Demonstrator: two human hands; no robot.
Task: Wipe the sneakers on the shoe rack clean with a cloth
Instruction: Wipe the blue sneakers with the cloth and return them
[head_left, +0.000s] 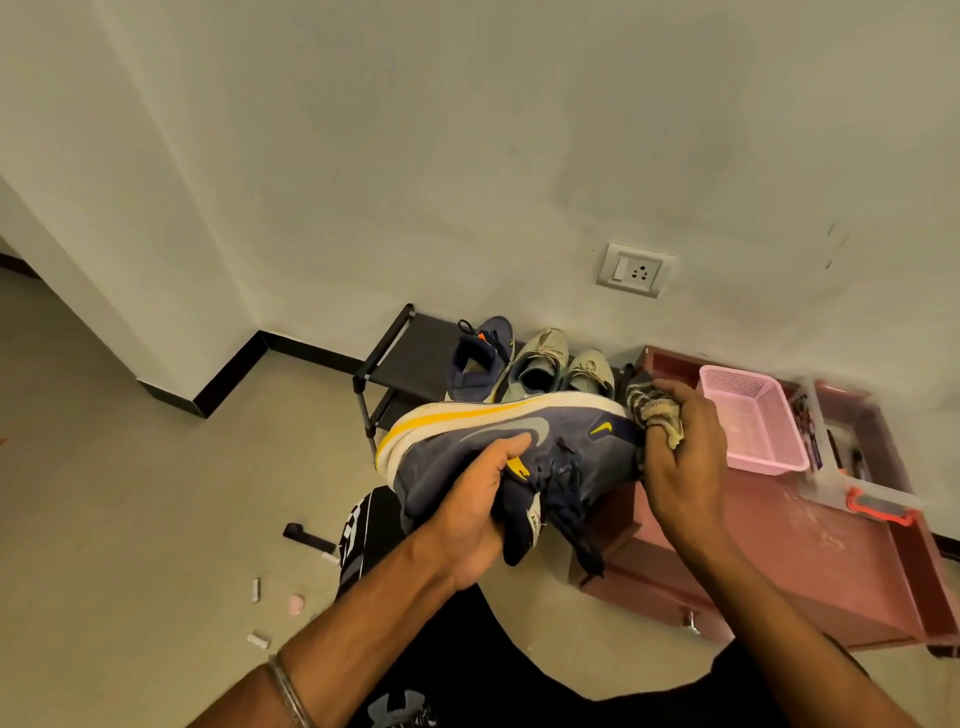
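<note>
The left hand (475, 506) grips a navy sneaker (511, 454) by its collar, thumb along the side, holding it sideways in the air in front of the black shoe rack (410, 353). The right hand (680, 457) bunches a striped cloth (652, 408) in curled fingers and presses it against the toe. On the rack sit another navy sneaker (480, 356) and a grey pair (561, 366). A pink basket (750, 418) rests on the reddish cabinet (753, 551) beside it.
</note>
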